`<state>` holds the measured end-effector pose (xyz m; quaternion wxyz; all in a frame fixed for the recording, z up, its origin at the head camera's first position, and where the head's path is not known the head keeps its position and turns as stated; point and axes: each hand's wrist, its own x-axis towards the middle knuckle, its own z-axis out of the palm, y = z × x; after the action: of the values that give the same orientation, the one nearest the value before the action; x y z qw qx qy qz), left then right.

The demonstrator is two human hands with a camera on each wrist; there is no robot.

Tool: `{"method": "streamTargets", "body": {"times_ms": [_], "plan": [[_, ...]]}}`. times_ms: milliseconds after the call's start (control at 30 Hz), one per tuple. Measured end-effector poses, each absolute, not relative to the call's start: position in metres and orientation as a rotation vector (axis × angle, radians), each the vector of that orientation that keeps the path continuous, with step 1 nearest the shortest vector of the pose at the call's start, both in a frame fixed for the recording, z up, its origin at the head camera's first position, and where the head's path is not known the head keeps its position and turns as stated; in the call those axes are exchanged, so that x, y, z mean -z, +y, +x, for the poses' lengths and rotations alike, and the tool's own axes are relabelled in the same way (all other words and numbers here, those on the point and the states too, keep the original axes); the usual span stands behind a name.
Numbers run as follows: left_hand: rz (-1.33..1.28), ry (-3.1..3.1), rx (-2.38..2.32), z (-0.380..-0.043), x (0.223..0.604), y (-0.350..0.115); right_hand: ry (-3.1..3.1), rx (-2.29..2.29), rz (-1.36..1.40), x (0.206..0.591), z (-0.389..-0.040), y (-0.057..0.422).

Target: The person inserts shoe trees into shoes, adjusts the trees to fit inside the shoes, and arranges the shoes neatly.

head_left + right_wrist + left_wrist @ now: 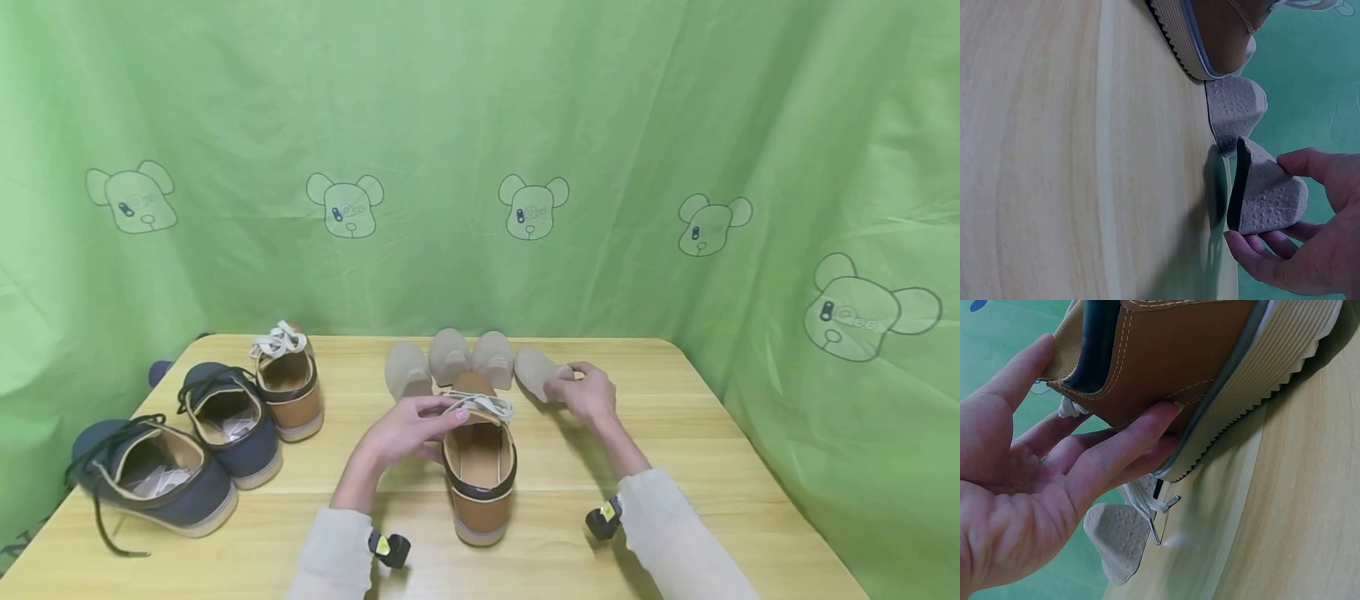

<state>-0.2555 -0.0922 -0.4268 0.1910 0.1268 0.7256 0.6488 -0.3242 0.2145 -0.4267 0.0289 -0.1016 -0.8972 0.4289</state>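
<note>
A brown leather lace-up shoe (483, 510) with white laces stands toe-away in the middle of the table, its sole close over the wood. My left hand (408, 433) holds it near the laces, thumb at the opening and fingers along the left side, as the left wrist view (1035, 475) shows. At the far right, my right hand (591, 396) pinches a grey moulded-pulp shoe insert (1272, 194) between thumb and fingers, tilted up from the tabletop. Three similar inserts (408, 367) line the back edge, partly behind the shoe.
On the left stand a second brown shoe (300, 414) and two navy shoes (258, 454) with dark laces, the nearest lace (112, 537) trailing onto the table. The wooden tabletop (675, 517) ends at a green curtain (450, 108) behind and on both sides.
</note>
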Motion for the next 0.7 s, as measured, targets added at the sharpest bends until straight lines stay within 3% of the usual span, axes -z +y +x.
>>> {"method": "streamTargets", "body": {"times_ms": [700], "plan": [[0.344,2.055,-1.833,-0.256,0.428,-0.09,-2.668,-1.537,-0.345,0.416,-0.317,0.217]]}}
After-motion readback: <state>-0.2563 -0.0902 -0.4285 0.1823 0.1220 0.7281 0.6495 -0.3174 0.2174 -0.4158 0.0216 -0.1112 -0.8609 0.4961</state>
